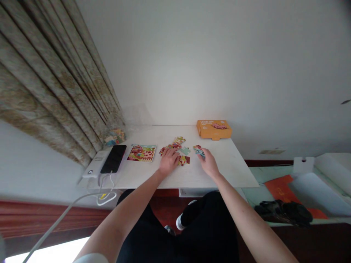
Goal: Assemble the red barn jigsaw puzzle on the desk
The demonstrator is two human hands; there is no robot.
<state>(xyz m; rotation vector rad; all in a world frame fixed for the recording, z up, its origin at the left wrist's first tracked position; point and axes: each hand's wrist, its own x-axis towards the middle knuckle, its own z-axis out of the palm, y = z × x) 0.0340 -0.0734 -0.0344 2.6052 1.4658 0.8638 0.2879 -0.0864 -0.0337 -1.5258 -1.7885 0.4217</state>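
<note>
Hands (169,161), two; puzzle pieces (185,150), several, overlap hides exact count; picture card (141,153), one; orange box (214,130), one; phone (114,159), one; table (227,164), one.

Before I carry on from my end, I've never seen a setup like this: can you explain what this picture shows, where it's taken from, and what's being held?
There is no machine here, just a person's two bare hands. The one picture comes from a camera worn on the head, looking forward and down, so the arms reach in from below. On the white table, the left hand rests among loose puzzle pieces; whether it grips one is hard to tell. The right hand holds a few pieces. Left of the loose pieces lies a picture card, then a phone with a white cable. An orange box sits at the far right.
</note>
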